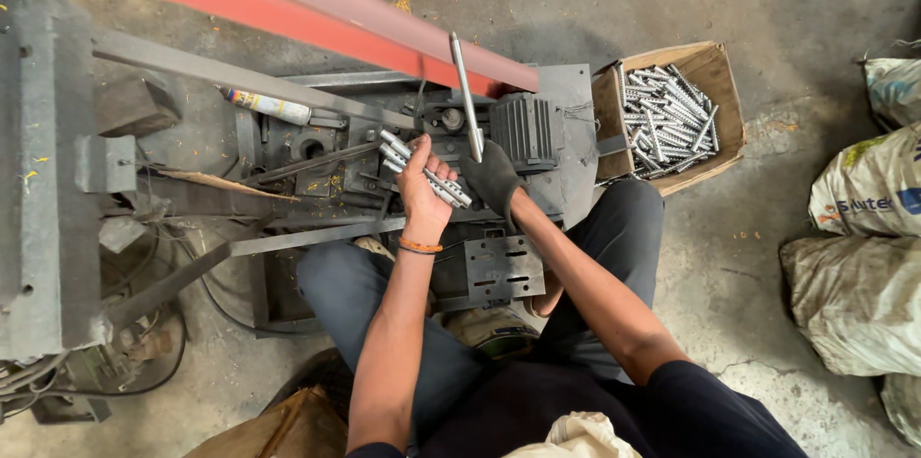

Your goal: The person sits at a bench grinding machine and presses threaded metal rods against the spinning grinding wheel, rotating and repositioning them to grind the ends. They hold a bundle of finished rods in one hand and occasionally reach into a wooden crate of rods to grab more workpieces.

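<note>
Beside machine (384, 161), cardboard box (721, 84) of metal rods (667, 117)

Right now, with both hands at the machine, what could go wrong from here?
1. The bare left hand grips a loose bundle of short silver metal rods; one could slip into the grey machine.
2. The dark-gloved right hand holds the long steel lever close beside the left hand's fingers, a possible pinch.

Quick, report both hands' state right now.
Left hand: closed, holding a bundle of metal pins.
Right hand: gloved, closed on the lever handle.
</note>
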